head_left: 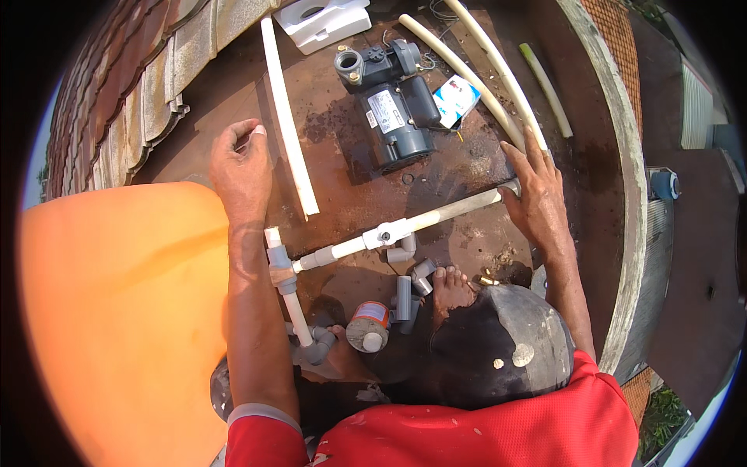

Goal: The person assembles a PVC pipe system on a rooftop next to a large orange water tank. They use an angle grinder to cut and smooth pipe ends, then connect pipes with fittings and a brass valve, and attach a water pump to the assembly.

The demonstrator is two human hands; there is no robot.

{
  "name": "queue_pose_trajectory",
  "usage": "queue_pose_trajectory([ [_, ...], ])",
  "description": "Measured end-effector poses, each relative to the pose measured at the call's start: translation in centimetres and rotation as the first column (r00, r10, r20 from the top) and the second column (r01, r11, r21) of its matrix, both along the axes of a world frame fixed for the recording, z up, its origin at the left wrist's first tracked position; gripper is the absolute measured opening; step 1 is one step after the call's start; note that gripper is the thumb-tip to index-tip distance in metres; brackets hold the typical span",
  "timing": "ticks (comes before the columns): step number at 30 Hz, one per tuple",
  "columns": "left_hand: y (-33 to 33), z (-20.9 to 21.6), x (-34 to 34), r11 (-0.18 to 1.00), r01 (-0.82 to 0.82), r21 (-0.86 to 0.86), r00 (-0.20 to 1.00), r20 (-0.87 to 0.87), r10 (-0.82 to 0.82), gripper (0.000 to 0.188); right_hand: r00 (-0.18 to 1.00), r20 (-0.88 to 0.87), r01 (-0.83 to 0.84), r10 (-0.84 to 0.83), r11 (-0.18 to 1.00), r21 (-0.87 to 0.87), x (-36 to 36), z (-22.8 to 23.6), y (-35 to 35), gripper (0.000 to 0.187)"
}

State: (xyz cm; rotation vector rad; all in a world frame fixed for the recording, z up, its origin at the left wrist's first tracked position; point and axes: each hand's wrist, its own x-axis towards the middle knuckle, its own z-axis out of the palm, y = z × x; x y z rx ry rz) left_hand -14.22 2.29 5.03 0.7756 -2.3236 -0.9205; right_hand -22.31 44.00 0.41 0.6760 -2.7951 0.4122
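Resting on the far end of the pipe run (436, 216), just below the pump (393, 101), the R hand (537, 194) has its fingers spread, palm over the pipe; no real wrap around it that I can see. L hand (241, 167) sits below-left of the pump, loosely curled, thumb tip against forefinger; can't tell if it pinches anything small. It's just beside a loose white pipe (288, 124), apart from it.

The run lies below the pump: valve (385, 233) mid-way, grey tee (280, 265) at its L end, an elbow (319, 346) lower down. Glue can (368, 325) and spare grey fittings (412, 284) sit further below the pump, by a bare foot (451, 284).

Risks, as I judge them: w/ only a flat palm on it, the run could roll or twist and strain the joints at the tee. The foot is close enough to knock the can over. Surface near the pump looks wet, so things may slip.
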Motion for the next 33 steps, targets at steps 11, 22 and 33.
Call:
queue_pose_trajectory([
  [11, 7.9, 0.0, -1.0, 0.924, 0.372, 0.09, 0.919, 0.102, -0.38, 0.019, 0.98, 0.196, 0.067, -0.024, 0.974, -0.214, 0.0, -0.9, 0.9, 0.013],
  [22, 11.7, -3.7, 0.7, 0.843, 0.481, 0.241, 0.781, 0.319, -0.537, 0.019, 0.926, 0.378, 0.082, -0.018, 0.985, -0.154, 6.1, -1.9, 1.9, 0.013],
  [33, 12.6, -4.5, 2.4, 0.846, 0.371, 0.382, 0.825, 0.283, -0.489, 0.027, 0.777, 0.628, -0.07, 0.044, 0.997, 0.017, 13.3, -1.7, 5.6, 0.015],
])
